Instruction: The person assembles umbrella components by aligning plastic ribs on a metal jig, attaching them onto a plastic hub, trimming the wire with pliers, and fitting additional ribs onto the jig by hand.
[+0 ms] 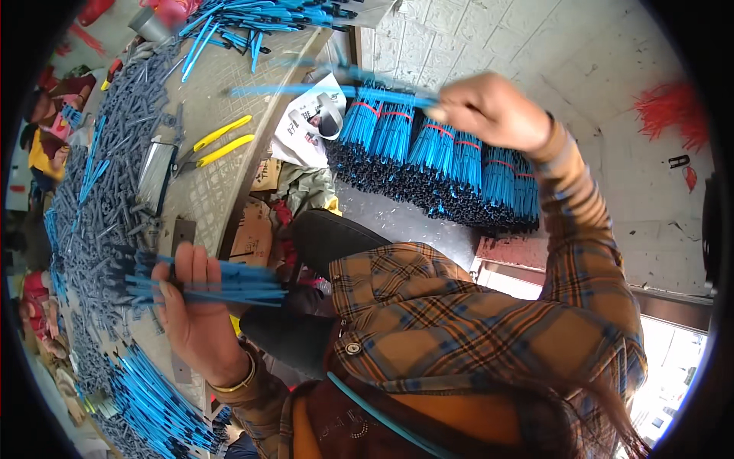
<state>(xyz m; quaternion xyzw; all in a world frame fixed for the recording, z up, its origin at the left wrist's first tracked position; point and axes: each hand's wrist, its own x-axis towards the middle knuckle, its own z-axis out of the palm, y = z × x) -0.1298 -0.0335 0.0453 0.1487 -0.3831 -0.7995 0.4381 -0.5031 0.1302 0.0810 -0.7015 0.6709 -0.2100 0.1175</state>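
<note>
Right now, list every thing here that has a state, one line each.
Left hand: closed on a bunch of blue rods.
Right hand: raised, gripping a few blue rods, blurred.
Yellow-handled pliers: lying on the table, handles apart.
Bundled blue rods: tied with red bands, stacked.

glossy blue plastic rods [229, 283], patterned metal table [210, 187]

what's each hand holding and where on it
The left hand grips a bunch of blue sticks near its dark-tipped end. The right hand holds blurred blue sticks by one end.
</note>
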